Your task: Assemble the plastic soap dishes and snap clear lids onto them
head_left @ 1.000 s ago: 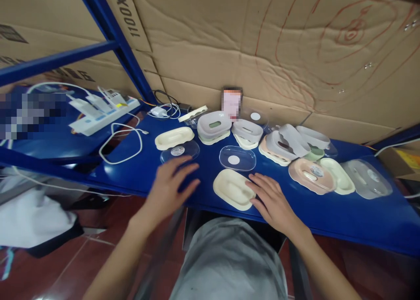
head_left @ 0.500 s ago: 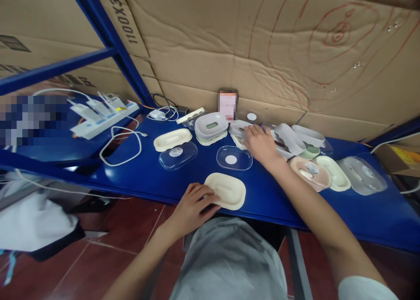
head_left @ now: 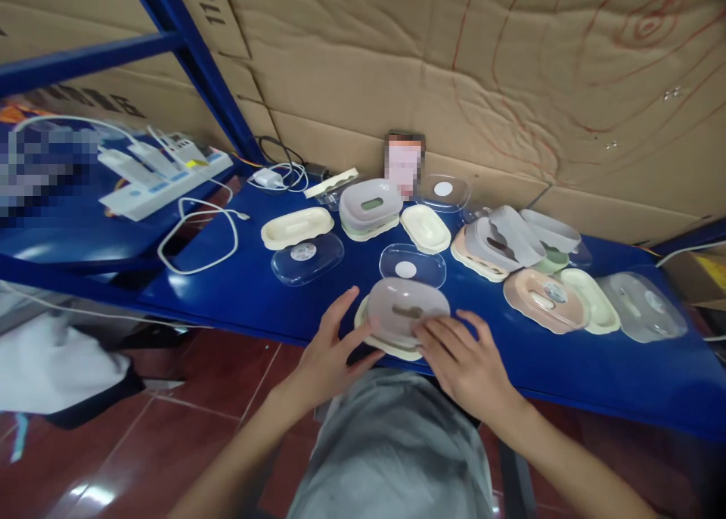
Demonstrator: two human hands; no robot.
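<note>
A grey slotted insert (head_left: 406,309) lies on top of a cream oval soap-dish base (head_left: 377,340) at the near edge of the blue shelf (head_left: 238,299). My left hand (head_left: 329,345) touches the left side of that base and insert with fingers spread. From the right, my right hand (head_left: 462,356) presses on the grey insert with its fingertips. Just behind them sits a clear plastic lid (head_left: 412,265) with a white round sticker.
More soap-dish parts crowd the back: a cream base (head_left: 297,226), a clear lid (head_left: 307,256), a grey stack (head_left: 370,207), another cream base (head_left: 426,228), pink and grey pieces (head_left: 545,298). A power strip (head_left: 164,180) and white cable (head_left: 196,235) lie left. Cardboard lines the wall.
My right hand took the grey insert from the back row and brought it onto the cream base near me. My left hand stayed at the base's left side. The camera tilted slightly.
</note>
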